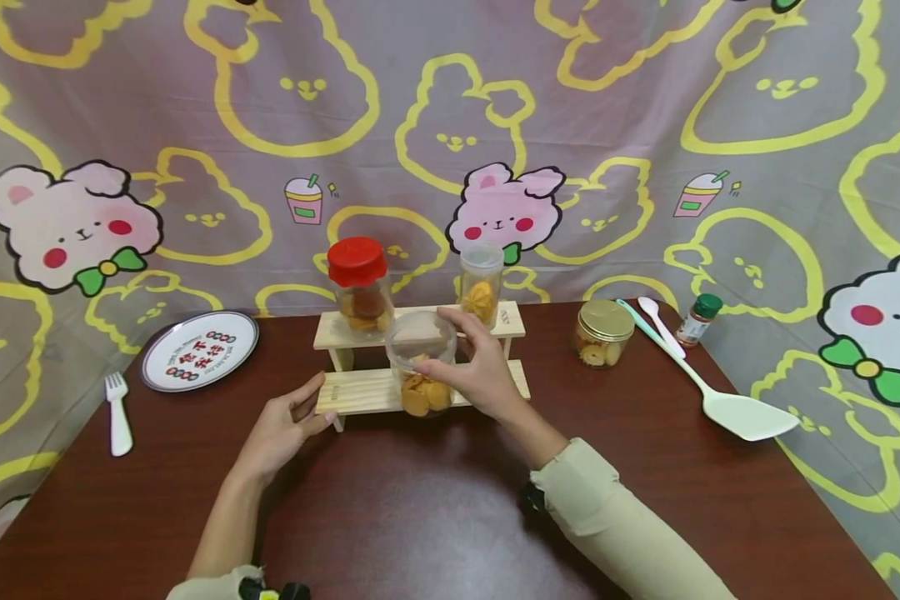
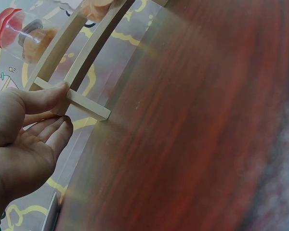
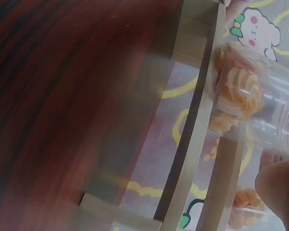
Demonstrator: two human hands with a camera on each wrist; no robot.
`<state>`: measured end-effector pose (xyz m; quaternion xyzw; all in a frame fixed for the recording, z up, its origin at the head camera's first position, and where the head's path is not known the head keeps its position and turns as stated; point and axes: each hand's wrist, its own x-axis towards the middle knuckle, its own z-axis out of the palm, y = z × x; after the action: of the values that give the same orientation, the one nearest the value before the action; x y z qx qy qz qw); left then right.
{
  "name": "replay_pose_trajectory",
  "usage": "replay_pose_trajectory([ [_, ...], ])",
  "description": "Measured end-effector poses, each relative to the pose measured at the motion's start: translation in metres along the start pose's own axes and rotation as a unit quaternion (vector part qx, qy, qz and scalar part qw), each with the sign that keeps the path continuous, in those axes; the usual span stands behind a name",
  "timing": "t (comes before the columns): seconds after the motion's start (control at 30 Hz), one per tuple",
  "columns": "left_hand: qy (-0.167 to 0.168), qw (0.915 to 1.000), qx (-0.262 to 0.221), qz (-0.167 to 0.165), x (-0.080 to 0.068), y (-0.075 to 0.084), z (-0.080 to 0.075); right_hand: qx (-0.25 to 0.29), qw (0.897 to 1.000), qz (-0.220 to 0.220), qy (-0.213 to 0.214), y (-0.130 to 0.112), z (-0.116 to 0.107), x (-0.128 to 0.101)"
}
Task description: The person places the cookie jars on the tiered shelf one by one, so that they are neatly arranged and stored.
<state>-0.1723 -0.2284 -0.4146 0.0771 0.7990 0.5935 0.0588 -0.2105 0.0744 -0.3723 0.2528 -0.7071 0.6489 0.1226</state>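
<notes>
A two-tier wooden display rack (image 1: 363, 392) stands on the table. My left hand (image 1: 279, 433) pinches the left end of its lower shelf, thumb and fingertips at the corner in the left wrist view. With thumb and fingers spread round it, my right hand (image 1: 483, 371) grips a clear plastic jar (image 1: 422, 332) at the lower shelf. Swirled cookies (image 3: 243, 91) lie in its bottom, close against the shelf edge in the right wrist view. On the upper shelf are a red-lidded jar (image 1: 357, 283) at left and a slim clear-lidded jar (image 1: 482, 279) at right, both with snacks inside.
To the left lie a round plate (image 1: 228, 342) with red lettering and a white fork (image 1: 120, 421). At right stand a gold-lidded cookie jar (image 1: 603, 329) and a green-capped spice bottle (image 1: 697, 321), near a white spoon (image 1: 660, 325) and a long-handled spatula (image 1: 746, 414). Behind hangs a patterned cloth (image 1: 390, 125).
</notes>
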Motion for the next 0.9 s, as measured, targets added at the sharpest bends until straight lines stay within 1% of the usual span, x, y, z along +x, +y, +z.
replay_pose_trajectory([
  [0.17, 0.003, 1.0000, 0.001, -0.001, 0.000, -0.001, -0.001, -0.010, 1.000, -0.006, -0.016, 0.001, 0.008, 0.005],
  [0.37, 0.003, 1.0000, 0.001, 0.001, 0.000, -0.002, -0.001, -0.003, 1.000, -0.003, -0.028, -0.001, 0.019, 0.008],
  [0.67, 0.004, 1.0000, 0.001, 0.008, 0.000, -0.002, -0.001, 0.018, 0.999, -0.019, -0.042, 0.000, 0.031, 0.011],
  [0.9, 0.004, 0.9999, -0.004, 0.011, 0.000, -0.003, -0.001, 0.023, 0.998, -0.011, -0.049, 0.000, 0.040, 0.014],
])
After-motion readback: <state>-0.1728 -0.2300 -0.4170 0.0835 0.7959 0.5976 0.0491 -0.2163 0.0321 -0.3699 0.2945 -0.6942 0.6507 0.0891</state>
